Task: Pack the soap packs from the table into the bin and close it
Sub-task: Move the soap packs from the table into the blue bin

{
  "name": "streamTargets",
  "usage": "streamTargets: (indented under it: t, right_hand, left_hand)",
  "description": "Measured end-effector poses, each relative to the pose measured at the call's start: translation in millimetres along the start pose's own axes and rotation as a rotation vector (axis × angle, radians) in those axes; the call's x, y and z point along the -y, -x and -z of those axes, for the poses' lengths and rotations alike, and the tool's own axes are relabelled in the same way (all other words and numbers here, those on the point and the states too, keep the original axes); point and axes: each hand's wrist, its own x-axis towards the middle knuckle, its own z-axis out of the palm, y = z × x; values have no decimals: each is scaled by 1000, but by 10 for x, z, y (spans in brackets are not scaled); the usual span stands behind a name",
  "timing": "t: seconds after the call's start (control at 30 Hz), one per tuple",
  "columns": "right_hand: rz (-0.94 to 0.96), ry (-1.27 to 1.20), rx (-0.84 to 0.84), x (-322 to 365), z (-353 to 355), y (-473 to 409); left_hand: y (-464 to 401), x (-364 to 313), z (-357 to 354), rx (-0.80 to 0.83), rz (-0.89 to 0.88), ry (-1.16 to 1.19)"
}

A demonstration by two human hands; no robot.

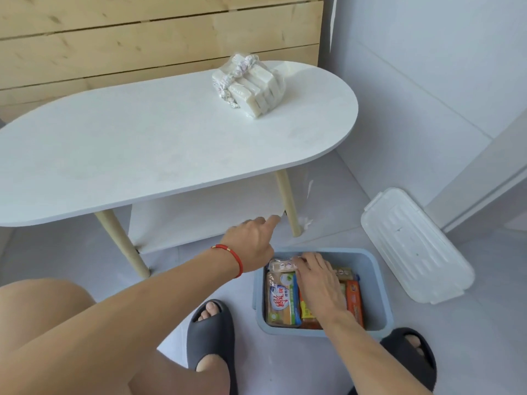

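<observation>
A clear-wrapped pack of white soap bars [251,86] lies on the white oval table [128,155], toward its far right end. On the floor in front of me stands the open blue bin [376,283] with several soap packs [281,300] inside. My right hand [319,277] is down in the bin, fingers resting on a wrapped pack [281,265] at the bin's far side. Above the bin's left rim my left hand [253,240], with a red string on the wrist, hovers empty, fingers loosely stretched toward the table. The white lid [413,246] lies on the floor to the right.
Wooden table legs [289,206] stand just behind the bin, with a low white shelf under the table. My feet in dark slippers [211,334] flank the bin. A white wall and a door frame are on the right, wood panelling behind the table.
</observation>
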Motion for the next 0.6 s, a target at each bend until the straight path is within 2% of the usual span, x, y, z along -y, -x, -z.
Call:
streamTargets:
  t: [0.13,0.2,0.27,0.33,0.4,0.47,0.53,0.6]
  right_hand:
    - [-11,-37,112,-29,231,-98]
    - [20,-123,226,-12,570,-232]
    - [37,-310,276,56,964,-371]
    - [53,-493,159,189,1383,-521]
    - [88,-632,-50,382,1821,-695]
    - [130,-703,-287,567,2195,-924]
    - [133,-665,-436,734,2466,-1219]
    - [122,-497,-474,865,2615,-1553]
  left_hand:
    - [-33,-22,474,-111,-107,31]
    - [-68,-32,807,-307,-127,29]
    - [-129,-7,1163,-538,-61,114]
    - [-217,112,1497,-644,98,282]
    - [-296,270,1718,-604,265,444]
    - [-358,410,1797,-532,349,519]
    - [-387,510,1822,-507,382,570]
    - [-422,583,1831,-494,395,642]
